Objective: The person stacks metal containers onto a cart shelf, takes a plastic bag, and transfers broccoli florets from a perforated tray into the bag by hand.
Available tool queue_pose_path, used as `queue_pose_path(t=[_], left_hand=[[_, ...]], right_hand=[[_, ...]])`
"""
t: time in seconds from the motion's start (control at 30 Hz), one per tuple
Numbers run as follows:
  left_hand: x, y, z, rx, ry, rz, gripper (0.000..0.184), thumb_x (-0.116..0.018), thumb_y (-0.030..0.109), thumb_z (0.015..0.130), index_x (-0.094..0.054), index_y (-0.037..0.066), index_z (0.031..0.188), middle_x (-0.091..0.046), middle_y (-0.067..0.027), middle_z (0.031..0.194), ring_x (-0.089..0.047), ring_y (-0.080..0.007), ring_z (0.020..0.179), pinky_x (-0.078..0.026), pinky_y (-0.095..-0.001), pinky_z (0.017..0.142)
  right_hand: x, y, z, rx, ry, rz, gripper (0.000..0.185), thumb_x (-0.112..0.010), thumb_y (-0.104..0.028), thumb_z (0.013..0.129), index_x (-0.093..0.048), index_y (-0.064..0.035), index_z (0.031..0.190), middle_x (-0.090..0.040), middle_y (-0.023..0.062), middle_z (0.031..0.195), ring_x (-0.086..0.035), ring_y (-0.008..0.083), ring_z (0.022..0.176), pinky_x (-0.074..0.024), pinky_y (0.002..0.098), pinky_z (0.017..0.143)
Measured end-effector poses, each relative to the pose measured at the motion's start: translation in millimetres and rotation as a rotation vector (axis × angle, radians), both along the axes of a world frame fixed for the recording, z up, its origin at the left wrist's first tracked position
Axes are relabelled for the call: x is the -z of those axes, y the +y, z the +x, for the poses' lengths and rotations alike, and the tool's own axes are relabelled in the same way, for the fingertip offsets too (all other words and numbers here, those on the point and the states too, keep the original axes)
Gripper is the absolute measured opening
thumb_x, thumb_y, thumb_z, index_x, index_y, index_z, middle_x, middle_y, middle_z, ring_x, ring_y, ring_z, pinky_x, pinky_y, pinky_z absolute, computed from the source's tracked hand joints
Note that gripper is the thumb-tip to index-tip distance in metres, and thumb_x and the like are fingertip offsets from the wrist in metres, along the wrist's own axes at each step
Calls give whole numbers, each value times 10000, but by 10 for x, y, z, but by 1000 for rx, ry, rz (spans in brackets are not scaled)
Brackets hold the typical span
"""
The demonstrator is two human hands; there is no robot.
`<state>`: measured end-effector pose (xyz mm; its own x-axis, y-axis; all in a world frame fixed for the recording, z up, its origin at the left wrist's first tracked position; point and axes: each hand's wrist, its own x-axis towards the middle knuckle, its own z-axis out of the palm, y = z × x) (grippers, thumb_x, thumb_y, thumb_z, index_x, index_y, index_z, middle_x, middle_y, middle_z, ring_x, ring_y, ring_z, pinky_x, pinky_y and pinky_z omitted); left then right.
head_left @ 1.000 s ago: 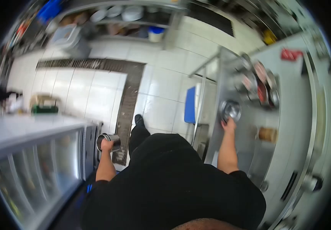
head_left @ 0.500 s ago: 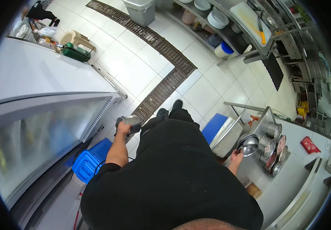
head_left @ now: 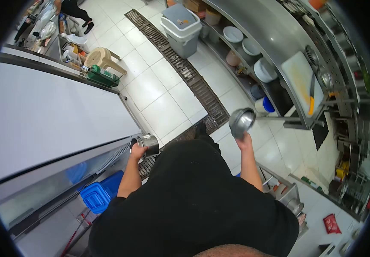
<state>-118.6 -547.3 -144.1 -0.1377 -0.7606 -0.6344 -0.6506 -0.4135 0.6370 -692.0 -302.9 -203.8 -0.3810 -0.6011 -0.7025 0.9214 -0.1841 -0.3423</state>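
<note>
At the left, beside the fridge, my left hand (head_left: 138, 152) is closed on a round steel pot (head_left: 150, 144), which is tilted on its side. My right hand (head_left: 245, 141) is raised out in front on the right, gripping shiny metal bowls (head_left: 242, 121) by their lower edge. The bowls look nested, though blur hides how many there are. They are held above the tiled floor, in front of the steel shelving. My fingers on the far side of both the pot and the bowls are hidden.
A white fridge (head_left: 61, 115) lines the left, with a blue bin (head_left: 96, 197) below. A floor drain grate (head_left: 193, 77) crosses the tiles near a grey bin (head_left: 183, 38). On the right, a knife (head_left: 312, 96) lies on a cutting board (head_left: 298, 81). Another person's legs (head_left: 79, 15) show at upper left.
My right hand has carried the bowls forward and left, away from the steel counter with the pots. The view has turned and shifted forward. My left hand still holds the pot.
</note>
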Motion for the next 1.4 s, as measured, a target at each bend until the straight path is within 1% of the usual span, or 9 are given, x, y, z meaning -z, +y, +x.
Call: queue_pose_path(t=[0.07,0.17,0.3,0.37,0.47,0.63,0.77,1.07,1.4], left_hand=[[-114,-168,-70,-7,-40,-45,464,-805,61,781,-688,-9,1224,-759,-119,1122,-721,-232,1018,-545,-357,940],[-374,-298,-232,-162,-53,-11,465,-805,64,786,-684,-15,1229,-759,-123,1123,-718,-233,1033,-543,-363,945],[441,-421,110,-276,28,18,464,-799,48,784,-682,-21,1228,-755,-119,1136,-713,-233,1037,-538,-369,950],[157,-661,-127,-443,17,80,476,-800,60,787,-675,-22,1239,-745,-111,1165,-705,-233,1045,-531,-365,951],[245,-1112,-235,-542,27,126,481,-802,64,789,-673,-23,1244,-742,-108,1170,-702,-232,1044,-529,-366,947],[571,-2029,-160,-579,90,217,470,-800,76,793,-679,-26,1236,-751,-107,1132,-709,-226,998,-536,-368,916],[639,-3005,-249,-564,130,137,437,-807,75,785,-690,-40,1189,-752,-117,1098,-711,-232,964,-547,-366,881],[197,-4890,-803,-602,91,95,507,-804,55,805,-647,-10,1284,-724,-99,1190,-685,-221,1056,-530,-366,938],[-780,-6261,-1519,-646,-223,174,492,-809,61,808,-658,22,1275,-738,-74,1120,-700,-217,981,-546,-372,889]], right_hand=[[-227,-1050,-123,-68,-25,-110,358,-471,-235,1075,-608,-47,1347,-649,121,1364,-632,265,1225,-501,440,1095],[-602,-2571,-382,-164,-36,-142,346,-478,-271,1057,-641,-80,1295,-669,120,1324,-623,337,1203,-473,595,1079],[-814,-4549,-829,-220,24,-415,280,-670,-247,980,-696,-106,1220,-728,87,1228,-700,276,1087,-580,476,961],[-1191,-5401,-1003,-249,69,-537,263,-696,-250,962,-714,-117,1189,-744,55,1178,-709,273,1066,-593,485,954],[-1991,-6516,-1144,-243,117,-663,385,-727,-232,936,-670,-70,1280,-678,166,1291,-668,347,1153,-635,430,917],[-2811,-7683,-1290,-344,91,-907,379,-644,-276,970,-683,-49,1271,-676,156,1321,-606,355,1282,-598,496,972],[-2426,-8254,-1350,-308,49,-721,346,-632,-304,981,-703,-92,1244,-717,149,1232,-659,343,1201,-598,487,945],[93,-9286,-2110,-311,-95,-326,319,-605,-252,1010,-686,-35,1229,-729,146,1178,-705,356,1077,-623,483,879],[118,-10186,-1994,-774,198,222,379,-748,-289,958,-648,-42,1228,-731,122,1121,-721,282,993,-597,461,850]])
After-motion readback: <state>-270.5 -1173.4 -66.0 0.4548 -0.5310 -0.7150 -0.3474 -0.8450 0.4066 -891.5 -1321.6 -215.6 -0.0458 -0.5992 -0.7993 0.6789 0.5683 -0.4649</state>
